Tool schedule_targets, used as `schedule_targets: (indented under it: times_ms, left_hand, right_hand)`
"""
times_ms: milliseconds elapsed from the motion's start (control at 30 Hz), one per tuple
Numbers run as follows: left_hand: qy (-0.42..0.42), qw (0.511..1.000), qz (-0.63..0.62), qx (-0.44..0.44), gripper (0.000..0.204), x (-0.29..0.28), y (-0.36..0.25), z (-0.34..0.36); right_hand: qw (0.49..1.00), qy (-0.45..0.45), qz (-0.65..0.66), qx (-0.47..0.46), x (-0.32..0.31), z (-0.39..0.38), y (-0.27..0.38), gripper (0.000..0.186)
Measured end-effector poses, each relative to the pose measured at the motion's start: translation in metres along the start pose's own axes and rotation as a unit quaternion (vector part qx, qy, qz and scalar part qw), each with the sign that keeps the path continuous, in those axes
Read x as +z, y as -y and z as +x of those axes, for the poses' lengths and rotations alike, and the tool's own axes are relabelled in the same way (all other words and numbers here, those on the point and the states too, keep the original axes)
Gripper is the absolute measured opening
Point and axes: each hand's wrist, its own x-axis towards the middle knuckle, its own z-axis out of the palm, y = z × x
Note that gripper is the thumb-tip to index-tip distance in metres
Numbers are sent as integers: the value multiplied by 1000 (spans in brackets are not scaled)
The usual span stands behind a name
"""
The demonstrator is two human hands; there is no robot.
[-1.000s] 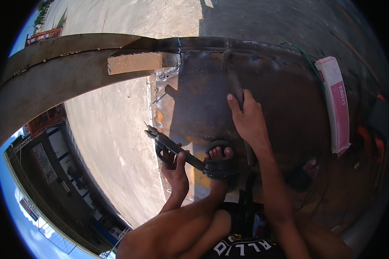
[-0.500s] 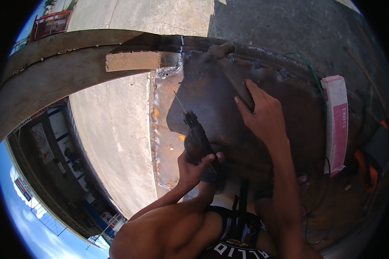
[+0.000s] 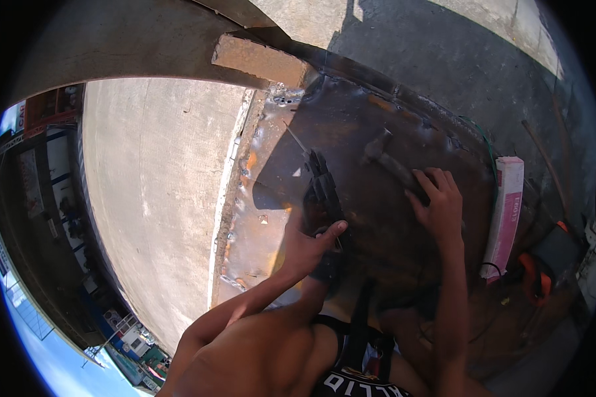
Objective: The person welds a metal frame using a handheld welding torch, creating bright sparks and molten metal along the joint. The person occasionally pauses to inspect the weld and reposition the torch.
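My left hand (image 3: 314, 241) grips a black welding holder (image 3: 323, 182), a thin rod (image 3: 295, 135) sticking up-left from its jaws over the rusty steel plate (image 3: 357, 212). My right hand (image 3: 437, 198) has its curled fingers round the handle end of a hammer (image 3: 397, 165), whose head rests on or just over the plate. A welded seam runs along the plate's upper edge, and a short flat steel piece (image 3: 258, 59) sits at its upper left corner. My foot is mostly hidden behind the holder and left hand.
A pink and white carton (image 3: 503, 218) lies at the right, beside a green wire, cables and an orange and grey object (image 3: 536, 278). A curved steel section (image 3: 132, 46) spans the upper left. Beyond are pale concrete ground (image 3: 152, 185) and a building (image 3: 53, 218).
The holder has swung from pointing left to pointing up over the plate. My right hand has moved right and lowered the hammer, now lying flatter. The view has tilted.
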Motion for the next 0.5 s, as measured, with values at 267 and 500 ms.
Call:
schedule_targets:
  times_ms: [267,500]
  left_hand:
    - [121,991,59,24,50,5,-23,14]
    - [212,973,31,82,74,-26,-19,46]
  right_hand:
    - [818,95,511,246,31,-16,108,51]
    - [812,-55,534,227,89,-14,149,59]
